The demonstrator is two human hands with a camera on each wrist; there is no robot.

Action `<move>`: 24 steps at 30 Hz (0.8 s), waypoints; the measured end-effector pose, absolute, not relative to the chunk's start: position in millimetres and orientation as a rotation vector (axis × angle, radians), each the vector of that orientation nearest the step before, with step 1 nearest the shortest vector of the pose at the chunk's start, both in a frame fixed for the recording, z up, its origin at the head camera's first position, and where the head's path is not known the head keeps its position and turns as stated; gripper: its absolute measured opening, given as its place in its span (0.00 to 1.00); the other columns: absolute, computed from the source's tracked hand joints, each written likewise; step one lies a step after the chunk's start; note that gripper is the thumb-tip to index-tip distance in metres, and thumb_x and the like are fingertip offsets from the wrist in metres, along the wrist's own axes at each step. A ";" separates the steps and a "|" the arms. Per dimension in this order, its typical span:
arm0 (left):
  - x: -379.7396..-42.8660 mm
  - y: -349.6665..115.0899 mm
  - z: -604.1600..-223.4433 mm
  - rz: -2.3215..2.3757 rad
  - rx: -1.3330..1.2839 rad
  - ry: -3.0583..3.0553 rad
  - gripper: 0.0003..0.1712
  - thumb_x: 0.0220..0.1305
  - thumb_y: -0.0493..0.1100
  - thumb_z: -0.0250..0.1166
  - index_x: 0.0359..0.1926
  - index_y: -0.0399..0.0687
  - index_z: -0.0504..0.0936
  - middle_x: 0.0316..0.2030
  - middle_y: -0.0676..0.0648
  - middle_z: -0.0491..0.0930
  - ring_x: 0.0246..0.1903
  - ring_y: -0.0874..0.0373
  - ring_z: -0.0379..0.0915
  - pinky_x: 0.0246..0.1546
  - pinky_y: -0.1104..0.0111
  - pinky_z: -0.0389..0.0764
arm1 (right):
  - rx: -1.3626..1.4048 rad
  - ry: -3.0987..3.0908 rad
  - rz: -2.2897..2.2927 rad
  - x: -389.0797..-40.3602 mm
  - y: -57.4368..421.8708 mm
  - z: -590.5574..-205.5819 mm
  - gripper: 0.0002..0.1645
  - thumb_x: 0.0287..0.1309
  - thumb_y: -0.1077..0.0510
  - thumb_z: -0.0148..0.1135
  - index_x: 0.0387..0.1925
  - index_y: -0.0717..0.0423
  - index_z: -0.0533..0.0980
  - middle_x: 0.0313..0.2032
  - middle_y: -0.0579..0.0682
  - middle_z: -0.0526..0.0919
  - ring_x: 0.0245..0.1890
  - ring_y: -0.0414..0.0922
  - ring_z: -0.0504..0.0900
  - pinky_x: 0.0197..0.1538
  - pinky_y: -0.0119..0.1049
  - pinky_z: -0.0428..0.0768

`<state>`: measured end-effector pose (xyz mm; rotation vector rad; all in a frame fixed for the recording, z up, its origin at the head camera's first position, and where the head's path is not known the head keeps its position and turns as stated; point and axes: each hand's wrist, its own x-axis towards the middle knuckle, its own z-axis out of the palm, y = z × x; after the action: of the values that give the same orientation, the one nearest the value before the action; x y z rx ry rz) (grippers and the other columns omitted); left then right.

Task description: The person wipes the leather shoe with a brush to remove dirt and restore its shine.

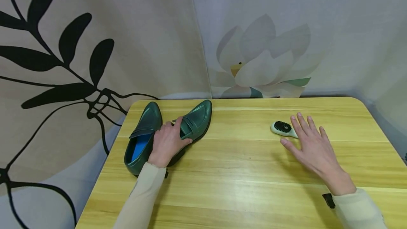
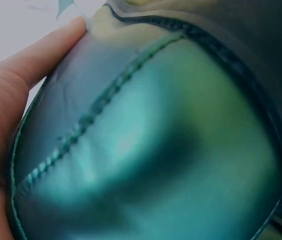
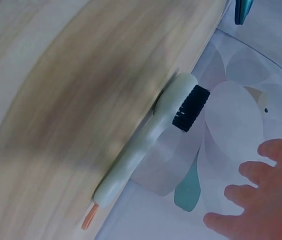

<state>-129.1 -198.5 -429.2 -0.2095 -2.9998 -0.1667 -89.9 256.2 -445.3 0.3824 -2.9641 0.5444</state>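
Two dark green loafers lie at the left of the table. The left loafer point(image 1: 135, 151) shows a blue insole, and the right loafer point(image 1: 198, 119) has its toe angled to the far right. My left hand point(image 1: 168, 144) grips the right loafer around its opening, covering much of its middle. Its green heel part point(image 2: 131, 150) fills the left wrist view, with a digit point(image 2: 56, 55) along the side. My right hand point(image 1: 313, 147), fingers spread and holding nothing, hovers by a pale-handled brush point(image 1: 283, 128). The brush lies bristles up, an orange loop point(image 3: 88, 217) at its handle end.
The wooden table point(image 1: 241, 193) has a rounded far right corner. Behind it hangs a pale curtain point(image 1: 152, 38) with dark leaf shapes and a large flower, close to the table's far edge.
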 end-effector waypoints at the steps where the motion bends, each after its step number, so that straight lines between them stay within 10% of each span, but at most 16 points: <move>1: -128.3 -197.2 -428.0 -0.190 -0.220 -3.015 0.54 0.50 0.64 0.81 0.73 0.47 0.72 0.46 0.31 0.82 0.40 0.37 0.80 0.34 0.46 0.83 | 0.382 -2.960 0.544 -89.4 256.4 -444.5 0.53 0.73 0.32 0.52 0.84 0.52 0.44 0.82 0.58 0.42 0.81 0.62 0.37 0.74 0.70 0.39; 15: -136.6 -174.3 -405.1 -0.919 -0.327 -3.198 0.54 0.53 0.66 0.78 0.77 0.58 0.67 0.61 0.44 0.79 0.52 0.45 0.77 0.48 0.48 0.79 | 0.597 -2.767 0.561 -85.6 230.8 -424.1 0.59 0.65 0.31 0.63 0.84 0.49 0.47 0.81 0.55 0.50 0.80 0.59 0.47 0.77 0.64 0.43; 24: -151.1 -147.4 -398.3 -1.225 -0.585 -3.246 0.53 0.51 0.63 0.80 0.76 0.59 0.69 0.69 0.48 0.73 0.64 0.48 0.71 0.60 0.47 0.75 | 0.965 -2.514 0.453 -98.6 189.6 -425.6 0.58 0.66 0.19 0.43 0.80 0.56 0.59 0.77 0.58 0.62 0.78 0.60 0.57 0.75 0.64 0.53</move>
<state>-151.1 -147.4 -398.3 -0.5845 -3.2455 -1.2251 -98.6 189.6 -425.6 0.9653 -2.5135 0.4531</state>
